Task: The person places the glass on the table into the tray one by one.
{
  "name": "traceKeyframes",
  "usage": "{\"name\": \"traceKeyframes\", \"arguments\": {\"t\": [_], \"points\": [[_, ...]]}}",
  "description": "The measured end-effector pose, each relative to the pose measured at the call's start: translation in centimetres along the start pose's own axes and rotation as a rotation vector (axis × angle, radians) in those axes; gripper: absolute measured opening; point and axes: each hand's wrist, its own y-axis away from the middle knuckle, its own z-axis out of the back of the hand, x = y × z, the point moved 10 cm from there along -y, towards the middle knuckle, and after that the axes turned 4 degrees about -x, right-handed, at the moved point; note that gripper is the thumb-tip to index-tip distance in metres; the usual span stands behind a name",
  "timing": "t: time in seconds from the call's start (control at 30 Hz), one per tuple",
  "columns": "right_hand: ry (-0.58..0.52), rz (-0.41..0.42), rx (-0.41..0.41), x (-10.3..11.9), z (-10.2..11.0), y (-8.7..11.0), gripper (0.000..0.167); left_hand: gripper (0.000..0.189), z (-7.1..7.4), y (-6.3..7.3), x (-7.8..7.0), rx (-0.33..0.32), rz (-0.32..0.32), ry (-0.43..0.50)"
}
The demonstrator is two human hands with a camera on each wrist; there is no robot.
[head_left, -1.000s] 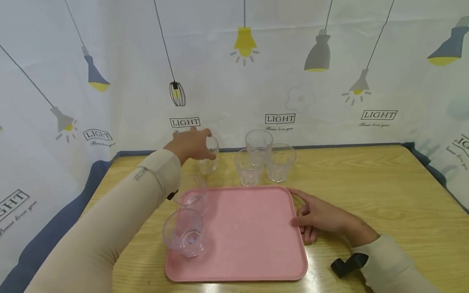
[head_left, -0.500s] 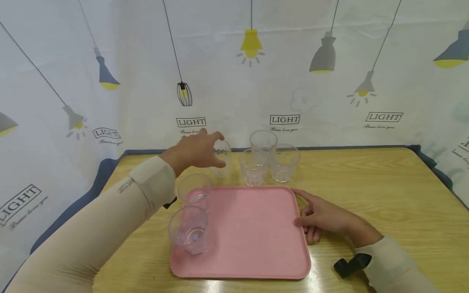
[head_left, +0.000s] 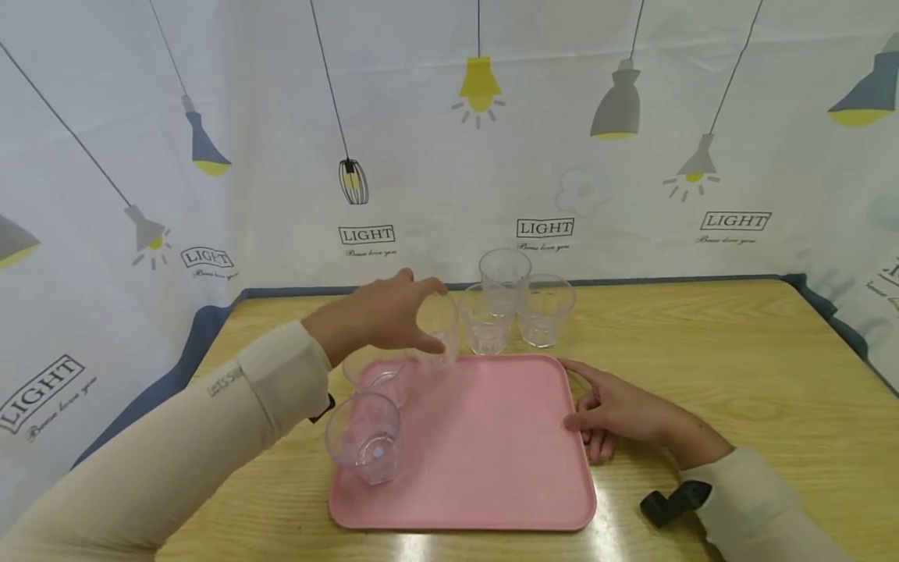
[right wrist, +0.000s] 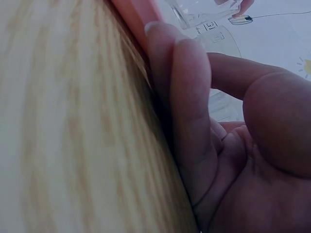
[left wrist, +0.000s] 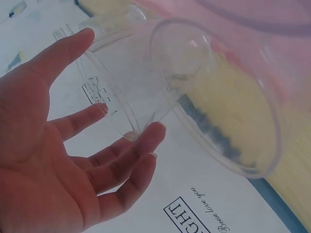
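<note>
A clear cup (head_left: 437, 318) is apparently being loaded at the tray's far edge.
The left hand (head_left: 382, 314) is pinching it between thumb and fingers; the right hand (head_left: 618, 414) is gripping the pink tray (head_left: 492, 460) by its right rim. Two cups (head_left: 365, 437) are standing along its left side, three others (head_left: 546, 312) on the counter (head_left: 702, 336) behind. Placement is probably calling for lowering onto bare pink.

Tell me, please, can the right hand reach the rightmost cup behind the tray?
Probably yes: nothing seems to stand between the right hand and the rightmost cup, although this hand must first release the tray.
</note>
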Motion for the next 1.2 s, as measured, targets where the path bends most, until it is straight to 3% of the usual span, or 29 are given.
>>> {"name": "traceKeyframes", "arguments": {"t": [0.23, 0.5, 1.2], "points": [[0.007, -0.01, -0.01, -0.1, 0.2, 0.0, 0.096, 0.084, -0.9, 0.2, -1.4, 0.008, -0.085, 0.0], [0.012, -0.016, -0.01, 0.0, 0.2, -0.1, 0.097, 0.083, -2.1, 0.4, -2.3, 0.028, -0.122, 0.005], [0.013, -0.019, -0.008, -0.1, 0.1, -0.1, 0.097, 0.081, -3.3, 1.0, -3.5, 0.054, -0.117, -0.066]]}}
